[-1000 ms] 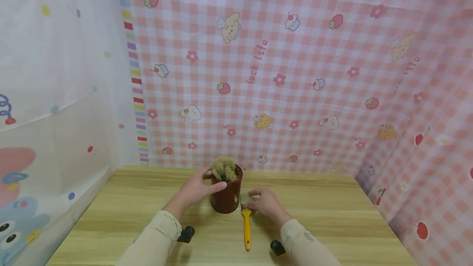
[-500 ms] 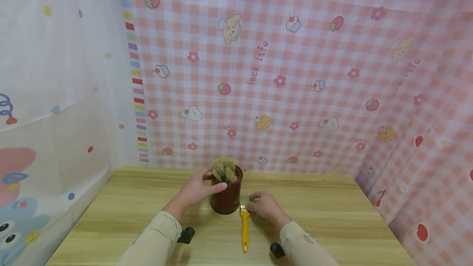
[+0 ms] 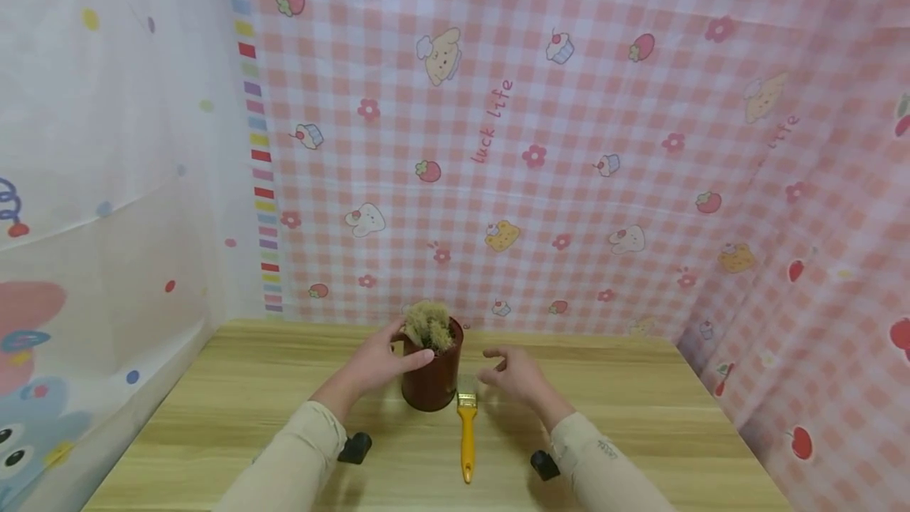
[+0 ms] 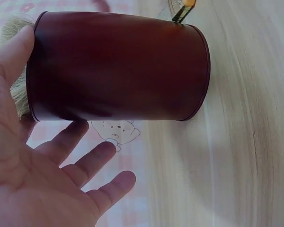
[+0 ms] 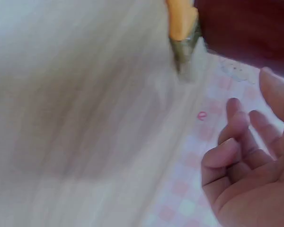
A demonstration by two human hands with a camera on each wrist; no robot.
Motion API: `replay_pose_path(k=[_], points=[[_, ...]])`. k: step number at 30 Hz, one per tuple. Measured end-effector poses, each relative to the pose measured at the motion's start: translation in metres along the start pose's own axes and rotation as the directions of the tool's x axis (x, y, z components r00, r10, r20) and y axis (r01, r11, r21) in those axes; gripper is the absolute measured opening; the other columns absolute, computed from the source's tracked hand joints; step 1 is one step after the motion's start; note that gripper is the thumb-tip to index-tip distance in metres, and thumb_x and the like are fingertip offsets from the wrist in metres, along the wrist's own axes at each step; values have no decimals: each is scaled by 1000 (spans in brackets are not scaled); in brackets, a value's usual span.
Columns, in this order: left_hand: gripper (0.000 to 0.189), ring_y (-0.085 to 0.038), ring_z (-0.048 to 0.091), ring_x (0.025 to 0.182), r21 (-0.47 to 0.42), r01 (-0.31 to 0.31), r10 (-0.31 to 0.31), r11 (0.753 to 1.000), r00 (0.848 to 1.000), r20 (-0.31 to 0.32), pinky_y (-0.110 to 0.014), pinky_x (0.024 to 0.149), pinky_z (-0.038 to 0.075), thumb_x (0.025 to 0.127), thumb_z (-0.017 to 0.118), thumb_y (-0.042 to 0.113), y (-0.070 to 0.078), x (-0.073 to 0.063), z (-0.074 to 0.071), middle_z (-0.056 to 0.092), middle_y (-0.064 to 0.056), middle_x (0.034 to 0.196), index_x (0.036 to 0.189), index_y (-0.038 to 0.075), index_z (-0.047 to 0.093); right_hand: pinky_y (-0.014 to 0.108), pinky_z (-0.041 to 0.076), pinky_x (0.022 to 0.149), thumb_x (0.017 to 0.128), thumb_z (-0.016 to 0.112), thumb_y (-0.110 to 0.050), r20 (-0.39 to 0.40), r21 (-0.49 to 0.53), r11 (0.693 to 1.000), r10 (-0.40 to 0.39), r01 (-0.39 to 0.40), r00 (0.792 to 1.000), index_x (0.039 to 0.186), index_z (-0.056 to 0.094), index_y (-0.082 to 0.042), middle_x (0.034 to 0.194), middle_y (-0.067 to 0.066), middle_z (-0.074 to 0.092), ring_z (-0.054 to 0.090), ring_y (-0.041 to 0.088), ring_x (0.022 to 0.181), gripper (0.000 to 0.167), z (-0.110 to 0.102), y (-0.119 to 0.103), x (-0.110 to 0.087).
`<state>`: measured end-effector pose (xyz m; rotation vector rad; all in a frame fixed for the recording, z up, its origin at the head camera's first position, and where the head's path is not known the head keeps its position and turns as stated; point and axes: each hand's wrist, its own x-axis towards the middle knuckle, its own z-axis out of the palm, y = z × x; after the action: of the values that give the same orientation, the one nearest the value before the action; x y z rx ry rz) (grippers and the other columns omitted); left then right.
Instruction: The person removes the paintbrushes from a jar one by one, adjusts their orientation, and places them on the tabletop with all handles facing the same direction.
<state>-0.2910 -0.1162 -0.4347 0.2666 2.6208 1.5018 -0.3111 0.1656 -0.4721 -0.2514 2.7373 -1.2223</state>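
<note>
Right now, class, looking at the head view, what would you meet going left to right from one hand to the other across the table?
Left hand, dark red container, yellow-handled brush, right hand.

The right hand (image 5: 251, 175) hovers — yellow-handled brush (image 5: 182, 26) nearby.
</note>
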Motion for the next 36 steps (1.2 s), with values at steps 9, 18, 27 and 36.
replay_pose_path(k=[9, 18, 27, 36], points=[[106, -49, 37, 157, -3, 2, -2, 1000, 999, 36, -67, 124, 35, 95, 75, 61, -3, 2, -4, 35, -21, 173, 172, 12, 23, 35, 58, 74, 96, 83, -31, -77, -77, 965, -257, 252, 963, 144, 67, -14, 131, 15, 72, 68, 22, 95, 54, 0, -34, 6], [95, -54, 38, 154, -23, 16, -15, 1000, 998, 53, -71, 121, 37, 99, 70, 60, -9, 2, -6, 40, -21, 170, 173, 20, 24, 45, 59, 86, 93, 85, -42, -179, -30, 957, -288, 287, 941, 139, 71, -20, 144, 9, 65, 65, 33, 115, 53, 6, -52, -1], [100, -50, 36, 157, -15, 40, -39, 999, 997, 73, -69, 121, 38, 97, 72, 62, -3, 1, -7, 43, -23, 168, 173, 19, 24, 56, 59, 98, 96, 82, -42, -166, -40, 951, -309, 307, 936, 134, 73, -13, 146, 17, 63, 64, 43, 125, 49, 13, -64, -1], [98, -50, 40, 155, 10, 48, -48, 999, 995, 85, -69, 120, 38, 98, 72, 60, -2, 0, -10, 42, -23, 168, 173, 19, 23, 41, 60, 83, 98, 81, -25, -231, -102, 949, -314, 298, 921, 119, 81, -13, 114, 7, 80, 69, 25, 102, 24, 15, -76, 10]])
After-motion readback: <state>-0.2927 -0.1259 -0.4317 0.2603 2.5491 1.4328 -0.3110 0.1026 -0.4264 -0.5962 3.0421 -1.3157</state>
